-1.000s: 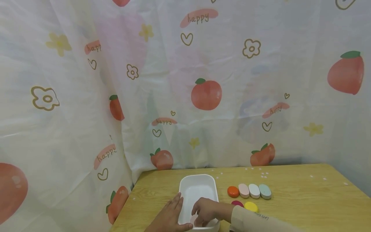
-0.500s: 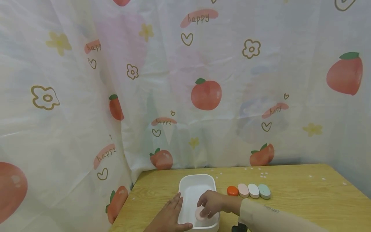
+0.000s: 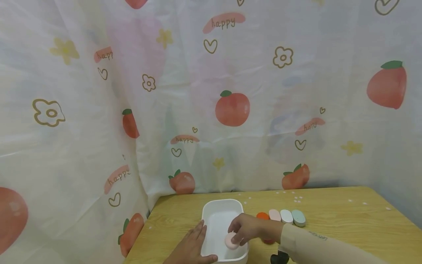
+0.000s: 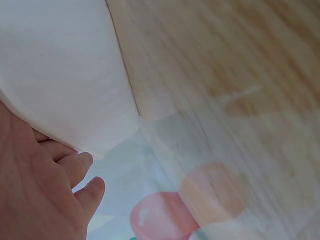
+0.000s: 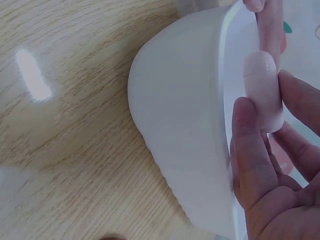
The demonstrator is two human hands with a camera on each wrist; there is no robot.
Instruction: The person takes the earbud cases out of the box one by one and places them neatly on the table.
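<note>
In the head view, my right hand (image 3: 246, 229) pinches a small, pale pink round case (image 3: 232, 241) between thumb and fingers, over the near right part of a white rectangular bin (image 3: 224, 200). The right wrist view shows the pink case (image 5: 263, 92) on edge, thick with rounded sides and a thin seam line, level with the bin's rim (image 5: 223, 75). My left hand (image 3: 190, 245) lies along the bin's left side with fingers extended and thumb at the near left corner. From the left wrist, that hand (image 4: 45, 170) touches the bin's white wall (image 4: 65, 65).
Right of the bin stands a row of small rounded pieces: orange (image 3: 262, 216), pink (image 3: 274, 215), white (image 3: 286, 216) and mint (image 3: 299, 217). A dark red piece (image 3: 268, 242) is mostly hidden under my right wrist. Behind the wooden table (image 3: 339, 212) hangs a fruit-print curtain (image 3: 204, 110).
The pink case has moved right and slightly up with my right hand, from the bin's near left part. My right sleeve now covers the yellow piece. My left hand stays at the bin.
</note>
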